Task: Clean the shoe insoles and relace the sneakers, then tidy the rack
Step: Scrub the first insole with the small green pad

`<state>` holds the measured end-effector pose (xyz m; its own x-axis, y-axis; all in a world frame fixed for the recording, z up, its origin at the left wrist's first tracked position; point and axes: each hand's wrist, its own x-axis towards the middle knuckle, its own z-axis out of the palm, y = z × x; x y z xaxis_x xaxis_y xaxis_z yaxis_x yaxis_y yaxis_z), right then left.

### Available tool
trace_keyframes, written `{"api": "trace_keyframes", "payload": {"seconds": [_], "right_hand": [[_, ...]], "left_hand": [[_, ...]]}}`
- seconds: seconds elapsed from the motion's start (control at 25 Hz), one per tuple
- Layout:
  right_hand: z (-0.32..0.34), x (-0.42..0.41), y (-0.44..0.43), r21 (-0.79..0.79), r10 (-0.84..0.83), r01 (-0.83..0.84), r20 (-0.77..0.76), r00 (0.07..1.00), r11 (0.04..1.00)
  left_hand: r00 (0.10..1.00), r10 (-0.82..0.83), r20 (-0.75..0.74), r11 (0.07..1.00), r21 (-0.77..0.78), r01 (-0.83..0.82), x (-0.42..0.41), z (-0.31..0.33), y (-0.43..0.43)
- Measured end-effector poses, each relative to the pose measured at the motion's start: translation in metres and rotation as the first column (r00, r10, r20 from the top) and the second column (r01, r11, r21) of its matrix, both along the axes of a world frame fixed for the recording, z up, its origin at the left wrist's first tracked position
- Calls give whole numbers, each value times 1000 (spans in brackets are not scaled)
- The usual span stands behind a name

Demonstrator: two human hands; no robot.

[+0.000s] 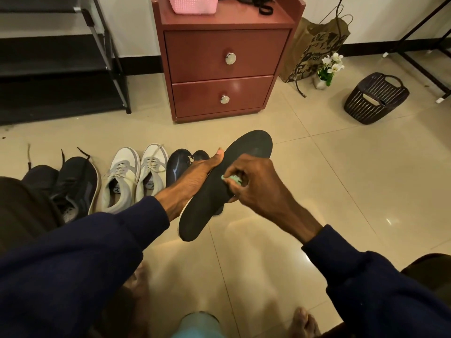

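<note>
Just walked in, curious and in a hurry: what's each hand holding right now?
Left hand: closed around the black insole, holding it up.
Right hand: closed on a small green wipe, pressed against the insole.

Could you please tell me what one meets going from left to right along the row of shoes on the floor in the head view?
black sneakers → white sneakers → dark shoes → insole, held up by the left hand
</note>
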<state>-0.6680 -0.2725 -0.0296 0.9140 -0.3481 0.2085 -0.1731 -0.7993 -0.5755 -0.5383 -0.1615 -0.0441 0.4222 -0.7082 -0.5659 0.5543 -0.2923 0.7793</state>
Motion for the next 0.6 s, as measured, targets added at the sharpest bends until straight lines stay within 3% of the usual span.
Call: {"api": "trace_keyframes", "payload": {"seconds": [0.2,0.28,0.44,0.6], "right_hand": [[6,0,-60,-56,-340,348,111,934,936],[2,-3,-48,-18,-311,313,86,947,950],[-2,-2,-19,-42,-41,39,-42,998,998],[2,-3,-56,-108,-305,310,57,951,945]], "left_hand": [[981,-10,-195,998,-61,-2,-5,10,0],[981,-6,-193,998,-60,-6,-4,8,0],[993,16,-116,998,-58,-23,-3,7,0],[985,-14,-170,997,-78,0,-2,9,1]]}}
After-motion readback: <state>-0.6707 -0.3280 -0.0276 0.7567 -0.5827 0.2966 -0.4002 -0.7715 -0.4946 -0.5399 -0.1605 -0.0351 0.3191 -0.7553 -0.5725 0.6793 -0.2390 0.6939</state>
